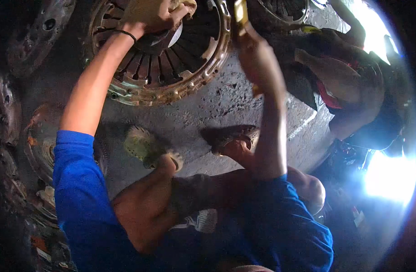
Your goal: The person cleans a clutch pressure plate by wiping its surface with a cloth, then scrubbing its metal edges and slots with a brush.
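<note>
A large round clutch pressure plate (pixel 190 93), with radial spring fingers and a rusty, holed rim, lies on the floor before me. My left hand (pixel 149 16), a dark band at its wrist, is over its centre with the fingers curled. A tan, cloth-like piece (pixel 186 7) shows at those fingers; what else they grip is hidden. Just below that hand a shiny metal edge (pixel 175 36) shows. To the right of the plate, my right hand (pixel 261 61) is raised and blurred, closed round a yellow-handled tool (pixel 240 11) whose head is out of frame.
Another round finned plate (pixel 287 9) lies at the top right. A second person (pixel 348 77) sits close on the right. Worn metal parts (pixel 8 109) line the left side. My sandalled feet (pixel 146 145) rest on the rough floor (pixel 185 120). Bright light glares at the right.
</note>
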Action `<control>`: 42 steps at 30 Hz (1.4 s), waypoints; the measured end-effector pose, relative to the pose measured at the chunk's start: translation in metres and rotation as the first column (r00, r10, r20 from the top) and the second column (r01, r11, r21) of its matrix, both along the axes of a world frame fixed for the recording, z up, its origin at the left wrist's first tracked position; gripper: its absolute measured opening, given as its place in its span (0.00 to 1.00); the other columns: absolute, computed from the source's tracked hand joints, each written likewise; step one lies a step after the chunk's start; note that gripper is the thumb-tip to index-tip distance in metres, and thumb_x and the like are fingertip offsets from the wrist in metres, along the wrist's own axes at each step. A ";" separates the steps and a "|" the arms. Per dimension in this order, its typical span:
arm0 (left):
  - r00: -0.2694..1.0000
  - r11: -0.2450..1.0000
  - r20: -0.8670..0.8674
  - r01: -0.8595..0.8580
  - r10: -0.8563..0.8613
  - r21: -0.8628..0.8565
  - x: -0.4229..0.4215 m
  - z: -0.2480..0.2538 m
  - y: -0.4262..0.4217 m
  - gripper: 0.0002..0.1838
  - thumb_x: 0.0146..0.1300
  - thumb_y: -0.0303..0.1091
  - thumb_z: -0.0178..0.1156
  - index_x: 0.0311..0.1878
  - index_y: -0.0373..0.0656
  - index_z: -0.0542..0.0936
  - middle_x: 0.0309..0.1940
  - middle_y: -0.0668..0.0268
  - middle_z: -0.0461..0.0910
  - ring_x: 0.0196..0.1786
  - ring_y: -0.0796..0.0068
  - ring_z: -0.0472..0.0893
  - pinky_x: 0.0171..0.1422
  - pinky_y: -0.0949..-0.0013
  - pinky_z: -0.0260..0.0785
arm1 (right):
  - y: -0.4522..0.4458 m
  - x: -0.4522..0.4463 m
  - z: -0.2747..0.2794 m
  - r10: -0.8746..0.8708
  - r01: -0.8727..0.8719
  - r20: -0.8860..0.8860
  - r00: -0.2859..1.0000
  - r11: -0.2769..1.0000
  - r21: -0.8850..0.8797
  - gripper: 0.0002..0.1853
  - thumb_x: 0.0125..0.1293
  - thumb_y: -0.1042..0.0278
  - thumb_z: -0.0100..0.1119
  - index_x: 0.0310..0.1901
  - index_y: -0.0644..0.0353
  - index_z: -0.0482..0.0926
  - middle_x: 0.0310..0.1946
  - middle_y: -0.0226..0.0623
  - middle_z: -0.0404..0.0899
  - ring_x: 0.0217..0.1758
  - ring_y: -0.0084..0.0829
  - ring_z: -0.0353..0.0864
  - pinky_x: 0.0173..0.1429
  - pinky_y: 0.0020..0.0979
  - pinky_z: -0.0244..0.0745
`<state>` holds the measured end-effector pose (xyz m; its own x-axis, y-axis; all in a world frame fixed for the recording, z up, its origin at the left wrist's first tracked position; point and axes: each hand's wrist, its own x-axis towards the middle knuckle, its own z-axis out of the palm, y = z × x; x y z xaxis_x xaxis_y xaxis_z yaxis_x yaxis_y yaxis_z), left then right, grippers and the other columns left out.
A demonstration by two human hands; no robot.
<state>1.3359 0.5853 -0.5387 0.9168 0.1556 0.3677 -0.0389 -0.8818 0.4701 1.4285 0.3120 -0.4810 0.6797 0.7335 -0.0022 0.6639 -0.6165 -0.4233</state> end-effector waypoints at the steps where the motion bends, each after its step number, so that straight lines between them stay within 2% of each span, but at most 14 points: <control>1: 0.997 1.000 0.081 0.015 -0.016 0.019 -0.001 0.005 -0.003 0.14 0.63 0.51 0.62 0.34 0.52 0.85 0.25 0.64 0.75 0.32 0.60 0.78 0.40 0.57 0.73 | 0.002 -0.002 -0.045 -0.011 0.011 0.003 1.000 0.999 -0.046 0.19 0.74 0.70 0.53 0.65 0.52 0.73 0.32 0.51 0.87 0.35 0.49 0.91 0.40 0.47 0.90; 3: 0.999 1.000 0.044 -0.010 0.009 0.019 -0.002 0.011 -0.008 0.13 0.63 0.51 0.62 0.33 0.53 0.85 0.25 0.63 0.75 0.32 0.60 0.78 0.39 0.58 0.73 | 0.022 0.012 -0.061 -0.126 0.114 -0.157 0.980 0.990 -0.081 0.20 0.74 0.71 0.51 0.66 0.54 0.72 0.31 0.53 0.87 0.35 0.51 0.91 0.39 0.47 0.88; 5: 0.979 0.992 0.190 0.054 -0.076 0.118 0.003 -0.001 0.001 0.12 0.63 0.49 0.61 0.31 0.54 0.85 0.26 0.63 0.75 0.32 0.60 0.78 0.39 0.57 0.73 | 0.026 0.110 -0.150 0.143 -0.149 0.090 0.986 0.987 0.068 0.26 0.74 0.71 0.51 0.73 0.56 0.65 0.31 0.54 0.86 0.33 0.47 0.91 0.37 0.43 0.88; 6: 0.984 0.992 0.166 0.043 -0.063 0.121 0.003 0.000 0.000 0.12 0.64 0.49 0.60 0.32 0.54 0.85 0.26 0.63 0.75 0.33 0.60 0.79 0.39 0.57 0.73 | 0.054 0.083 -0.049 -0.059 0.057 -0.114 0.992 0.998 -0.023 0.17 0.76 0.67 0.47 0.58 0.65 0.79 0.45 0.59 0.85 0.38 0.49 0.88 0.39 0.39 0.80; 8: 0.993 0.992 0.104 0.040 -0.052 0.121 0.000 0.005 -0.003 0.13 0.65 0.49 0.58 0.33 0.55 0.85 0.26 0.63 0.75 0.34 0.59 0.79 0.40 0.57 0.74 | 0.067 0.043 0.035 -0.292 0.266 -0.444 0.847 0.956 -0.121 0.21 0.77 0.62 0.47 0.64 0.64 0.75 0.41 0.57 0.86 0.37 0.48 0.88 0.37 0.43 0.79; 11: 0.996 0.996 0.058 -0.071 0.067 0.055 -0.005 0.013 -0.010 0.14 0.67 0.49 0.56 0.33 0.55 0.85 0.26 0.64 0.75 0.34 0.60 0.79 0.40 0.57 0.74 | 0.005 -0.023 0.035 -0.241 0.236 -0.318 0.917 0.970 -0.055 0.33 0.72 0.79 0.51 0.78 0.51 0.62 0.46 0.55 0.88 0.43 0.48 0.91 0.50 0.44 0.87; 17: 0.996 0.995 0.079 0.040 -0.047 0.087 0.002 0.009 -0.006 0.15 0.67 0.51 0.57 0.33 0.55 0.85 0.28 0.64 0.74 0.35 0.60 0.79 0.41 0.56 0.74 | 0.003 -0.009 -0.083 0.026 -0.019 -0.048 0.999 0.988 0.156 0.45 0.66 0.79 0.57 0.81 0.57 0.46 0.34 0.59 0.86 0.29 0.48 0.89 0.31 0.42 0.86; 19: 0.999 0.998 0.049 -0.024 0.021 0.055 -0.005 0.006 -0.012 0.14 0.66 0.50 0.58 0.33 0.55 0.86 0.28 0.64 0.75 0.36 0.60 0.79 0.42 0.56 0.73 | 0.050 0.060 -0.022 -0.422 0.358 -0.677 0.603 0.902 -0.243 0.22 0.76 0.63 0.49 0.68 0.62 0.72 0.35 0.51 0.86 0.31 0.44 0.85 0.33 0.46 0.77; 20: 0.997 0.998 0.036 -0.062 0.061 0.028 -0.006 0.003 -0.014 0.13 0.65 0.50 0.59 0.33 0.55 0.86 0.28 0.63 0.75 0.36 0.59 0.79 0.42 0.56 0.73 | 0.034 0.086 -0.063 -0.079 0.059 -0.193 0.978 0.992 -0.108 0.25 0.77 0.62 0.50 0.72 0.58 0.71 0.30 0.46 0.85 0.27 0.39 0.82 0.30 0.45 0.76; 22: 0.995 0.997 0.065 -0.073 0.072 0.015 0.001 0.007 0.000 0.12 0.64 0.49 0.60 0.33 0.54 0.86 0.28 0.63 0.75 0.36 0.59 0.79 0.43 0.56 0.73 | 0.018 0.054 -0.022 0.159 -0.165 0.087 0.983 0.984 0.063 0.32 0.75 0.74 0.50 0.79 0.52 0.57 0.33 0.54 0.85 0.31 0.38 0.90 0.27 0.34 0.84; 24: 0.997 0.999 0.075 0.037 -0.035 -0.020 -0.002 0.011 -0.005 0.11 0.62 0.48 0.62 0.34 0.53 0.86 0.28 0.63 0.75 0.36 0.58 0.79 0.43 0.56 0.74 | 0.005 -0.015 0.039 -0.209 0.249 -0.453 0.867 0.968 0.030 0.28 0.76 0.72 0.50 0.76 0.61 0.62 0.45 0.62 0.86 0.39 0.45 0.91 0.32 0.38 0.87; 29: 0.999 0.999 0.040 -0.038 0.037 0.010 0.001 0.008 -0.005 0.13 0.63 0.49 0.60 0.33 0.54 0.87 0.26 0.63 0.74 0.34 0.60 0.78 0.43 0.57 0.73 | -0.051 -0.061 -0.067 -0.154 0.155 -0.186 0.970 0.988 -0.009 0.33 0.78 0.73 0.44 0.81 0.60 0.52 0.44 0.63 0.86 0.33 0.44 0.90 0.34 0.40 0.88; 35: 0.999 0.998 0.043 0.015 -0.018 0.069 0.001 0.001 -0.002 0.13 0.64 0.48 0.60 0.33 0.53 0.88 0.26 0.65 0.73 0.34 0.61 0.77 0.42 0.57 0.72 | -0.025 0.033 -0.028 -0.215 0.235 -0.416 0.884 0.972 -0.003 0.28 0.80 0.64 0.48 0.79 0.52 0.61 0.24 0.35 0.81 0.20 0.24 0.78 0.23 0.30 0.77; 42: 0.999 0.999 0.037 -0.034 0.035 -0.029 -0.002 0.014 -0.010 0.11 0.63 0.46 0.60 0.33 0.52 0.87 0.26 0.65 0.74 0.34 0.60 0.78 0.41 0.56 0.73 | -0.035 -0.068 -0.051 -0.295 0.337 -0.406 0.865 0.941 0.034 0.28 0.81 0.65 0.44 0.80 0.57 0.59 0.35 0.46 0.88 0.25 0.27 0.83 0.27 0.32 0.79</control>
